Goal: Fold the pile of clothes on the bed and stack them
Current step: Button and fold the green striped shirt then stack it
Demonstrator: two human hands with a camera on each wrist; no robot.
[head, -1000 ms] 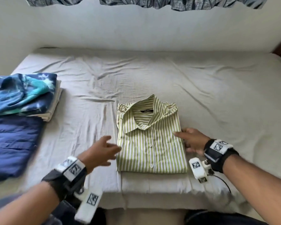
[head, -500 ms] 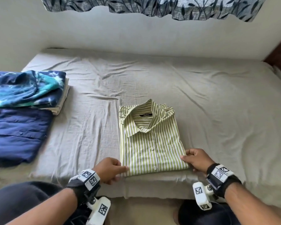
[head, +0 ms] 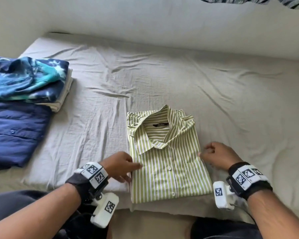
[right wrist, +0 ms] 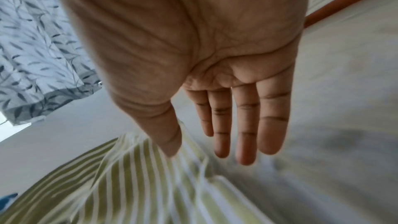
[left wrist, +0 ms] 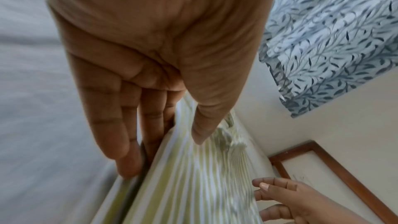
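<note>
Between left grip and right grip, folded striped shirt

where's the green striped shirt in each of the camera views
Head: the striped shirt lies low in the middle.
Left wrist: bottom middle, pinched by the left hand.
Right wrist: bottom left, at the right hand thumb.
Shared landmark: the leaf-print curtain, top right, right, left.

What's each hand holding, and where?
Left hand pinches the left edge of the folded green-and-white striped shirt, thumb above, fingers beneath. Right hand holds nothing; thumb touches right edge.
</note>
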